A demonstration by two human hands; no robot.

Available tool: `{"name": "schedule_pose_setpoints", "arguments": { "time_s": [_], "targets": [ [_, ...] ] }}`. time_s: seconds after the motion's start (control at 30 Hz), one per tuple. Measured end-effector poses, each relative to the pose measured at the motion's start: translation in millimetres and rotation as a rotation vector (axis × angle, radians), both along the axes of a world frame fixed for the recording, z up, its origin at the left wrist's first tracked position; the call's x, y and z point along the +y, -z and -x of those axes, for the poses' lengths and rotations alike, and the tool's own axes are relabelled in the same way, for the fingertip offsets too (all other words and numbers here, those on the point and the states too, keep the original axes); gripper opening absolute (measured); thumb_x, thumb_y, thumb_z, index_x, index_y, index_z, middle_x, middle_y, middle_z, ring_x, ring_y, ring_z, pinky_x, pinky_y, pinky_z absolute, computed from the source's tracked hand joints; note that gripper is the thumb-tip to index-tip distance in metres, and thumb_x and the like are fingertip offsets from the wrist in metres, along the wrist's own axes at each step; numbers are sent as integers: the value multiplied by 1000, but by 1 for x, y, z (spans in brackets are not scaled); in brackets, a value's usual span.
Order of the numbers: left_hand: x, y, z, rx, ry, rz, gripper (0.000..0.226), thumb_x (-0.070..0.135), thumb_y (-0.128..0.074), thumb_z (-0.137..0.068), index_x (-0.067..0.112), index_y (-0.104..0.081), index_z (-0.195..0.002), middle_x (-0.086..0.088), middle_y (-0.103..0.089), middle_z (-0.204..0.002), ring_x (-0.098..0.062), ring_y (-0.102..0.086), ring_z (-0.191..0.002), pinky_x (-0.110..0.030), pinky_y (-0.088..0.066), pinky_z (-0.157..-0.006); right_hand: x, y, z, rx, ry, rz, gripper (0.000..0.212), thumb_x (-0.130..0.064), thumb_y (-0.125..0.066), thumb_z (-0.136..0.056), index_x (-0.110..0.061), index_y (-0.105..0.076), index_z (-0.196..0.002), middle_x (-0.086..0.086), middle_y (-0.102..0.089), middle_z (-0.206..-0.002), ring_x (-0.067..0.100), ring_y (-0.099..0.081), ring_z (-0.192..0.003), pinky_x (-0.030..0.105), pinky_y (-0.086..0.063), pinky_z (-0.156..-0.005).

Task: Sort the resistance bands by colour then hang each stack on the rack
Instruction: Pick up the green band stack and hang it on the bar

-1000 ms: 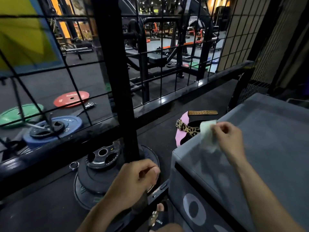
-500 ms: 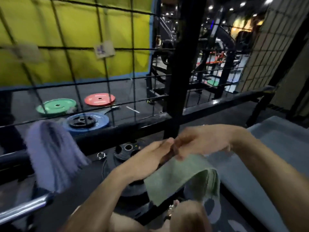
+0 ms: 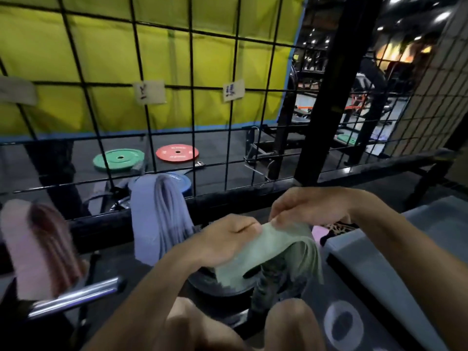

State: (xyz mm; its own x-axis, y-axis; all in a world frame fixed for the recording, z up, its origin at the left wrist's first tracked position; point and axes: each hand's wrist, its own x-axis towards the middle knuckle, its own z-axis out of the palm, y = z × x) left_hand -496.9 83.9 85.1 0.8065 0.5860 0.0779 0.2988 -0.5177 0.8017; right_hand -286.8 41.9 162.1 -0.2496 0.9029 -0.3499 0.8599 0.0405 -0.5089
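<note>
A stack of pale green resistance bands (image 3: 273,252) hangs between my two hands at the centre. My left hand (image 3: 222,239) grips its upper left edge. My right hand (image 3: 301,206) pinches the top edge just to the right. A stack of purple bands (image 3: 157,219) hangs on the black wire grid rack (image 3: 192,115) to the left. A pink stack (image 3: 35,247) hangs further left, above a chrome bar (image 3: 76,296). Two paper labels (image 3: 149,92) are clipped to the grid.
A grey padded box (image 3: 405,252) stands at the right. Black weight plates (image 3: 222,285) lie on the floor below my hands. Behind the grid lie a green plate (image 3: 117,159), a red plate (image 3: 177,153) and a blue plate (image 3: 183,182). A thick black post (image 3: 329,92) rises at the right.
The view swung left from the grey box to the grid. My hands came together on the green bands and lifted them a little. The pink stack has come into view.
</note>
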Motion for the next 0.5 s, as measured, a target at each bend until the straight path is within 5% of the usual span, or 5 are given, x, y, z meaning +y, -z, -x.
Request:
{"name": "schedule_pose_setpoints", "arguments": {
  "time_s": [0.13,0.23,0.37,0.5],
  "targets": [
    [1,-8,7,2,1,-61,34,23,-45,-107,-2,-62,-91,5,-47,-72,-2,-40,-62,-20,-35,-60,-2,13,-3,123,-30,46,29,-34,-57,-100,-11,-71,-110,4,-72,-100,10,-63,-91,34,-50,-84],
    [1,-17,12,-42,11,6,36,28,-45,-107,12,-59,-78,11,-46,-67,-3,-41,-59,-21,-35,-58,-9,24,-7,388,3,75,41,-31,-53,-102,8,-60,-113,11,-60,-98,20,-54,-94,27,-44,-85],
    [1,-20,13,-87,22,70,37,34,-46,-106,12,-58,-79,4,-47,-70,-10,-42,-64,-30,-36,-63,-17,43,-18,616,-19,110,48,-26,-52,-100,20,-50,-114,16,-51,-102,27,-44,-98,37,-37,-90],
    [-4,-19,7,-58,32,48,34,38,-45,-105,26,-62,-79,13,-50,-68,-6,-44,-62,-27,-38,-63,-20,30,-28,543,-29,107,27,-18,-55,-98,6,-63,-108,8,-63,-94,16,-58,-90,19,-46,-77]
  ]
}}
